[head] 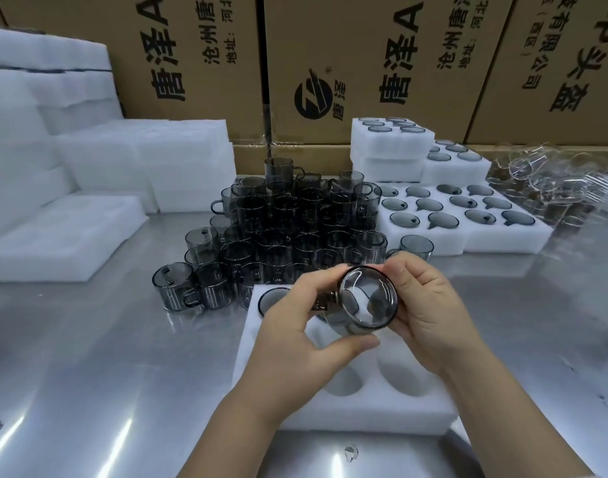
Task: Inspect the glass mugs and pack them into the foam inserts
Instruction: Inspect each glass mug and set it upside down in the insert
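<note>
While you hold the mug (364, 301) on its side, one round end faces you and it hangs just above the foam insert (330, 412). Your left hand (295, 336) pinches its wall between thumb and fingers. Your right hand (430, 315) cups the other side, fingers curled round the rim.

Risk, in my judgement: the glass is smooth and held only at its edges. A loosened grip would drop it onto the packed mug (273, 298) in the insert's far-left cavity. Seating it askew could jam the handle against the foam. The mug pile (285, 229) just beyond is stacked in tiers, so a careless reach could topple it.

The surface (88, 357) is reflective steel. A small glinting fragment (351, 453), which I cannot identify, lies near its front edge. Filled inserts (468, 219) sit to the right, near clear glassware (554, 181). Foam stacks (140, 160) stand at the left, and printed cartons (199, 56) wall the back.
</note>
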